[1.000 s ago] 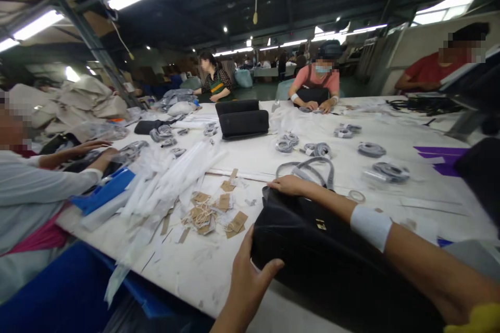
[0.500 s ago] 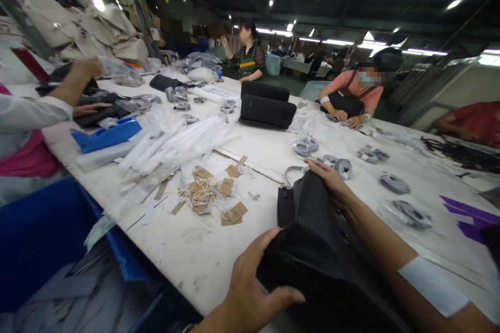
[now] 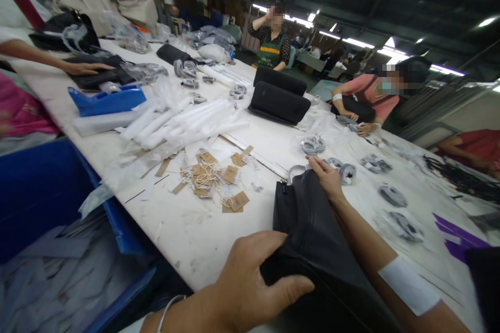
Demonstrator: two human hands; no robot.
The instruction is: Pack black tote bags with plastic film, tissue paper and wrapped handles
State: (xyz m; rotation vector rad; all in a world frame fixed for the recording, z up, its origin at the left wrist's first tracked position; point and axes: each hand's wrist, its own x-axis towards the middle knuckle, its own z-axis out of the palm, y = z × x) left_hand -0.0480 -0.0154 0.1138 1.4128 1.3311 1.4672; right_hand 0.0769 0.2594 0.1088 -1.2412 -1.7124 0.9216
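A black leather handbag [image 3: 312, 239] lies on the white worktable [image 3: 203, 239] in front of me. My left hand [image 3: 250, 286] grips its near end, thumb on top and fingers curled round the edge. My right hand [image 3: 326, 177] holds the bag's far end beside its grey handle [image 3: 295, 170], with my forearm lying along the bag. A white band [image 3: 408, 286] wraps that forearm.
Brown paper tags with string [image 3: 211, 182] lie left of the bag, with white plastic sleeves [image 3: 183, 122] beyond. Grey strap coils [image 3: 312, 144] and two black bags [image 3: 279, 99] sit farther back. A blue bin [image 3: 58, 229] stands below the table edge. Other people work around the table.
The view has swung left and down. The bag has turned with its far end raised, and my left hand has slid further over its near end.
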